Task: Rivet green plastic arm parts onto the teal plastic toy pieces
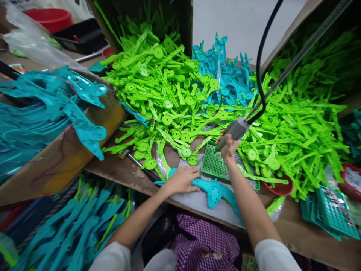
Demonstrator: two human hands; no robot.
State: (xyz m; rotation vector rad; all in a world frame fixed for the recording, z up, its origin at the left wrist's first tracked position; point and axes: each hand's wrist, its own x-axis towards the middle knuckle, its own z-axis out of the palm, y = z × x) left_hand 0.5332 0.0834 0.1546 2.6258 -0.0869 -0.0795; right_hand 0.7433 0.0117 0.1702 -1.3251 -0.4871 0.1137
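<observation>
On the counter, a long blue plastic piece is laid roughly left to right. Its left portion is covered by the left hand, the nearer one; whether that grip is closed cannot be told. Beyond the piece, over a green tray, a grey screwdriver is grasped by the right hand.

A blue plastic part is lying crosswise along the near side of a green tray, its knobby, wider section facing up (a stretch toward its left end is hiding from view). The rectangular tray, full of small holes, is holding silvery bits. A gray screwdriver is leaning above it, its lower end pointing downward.
</observation>
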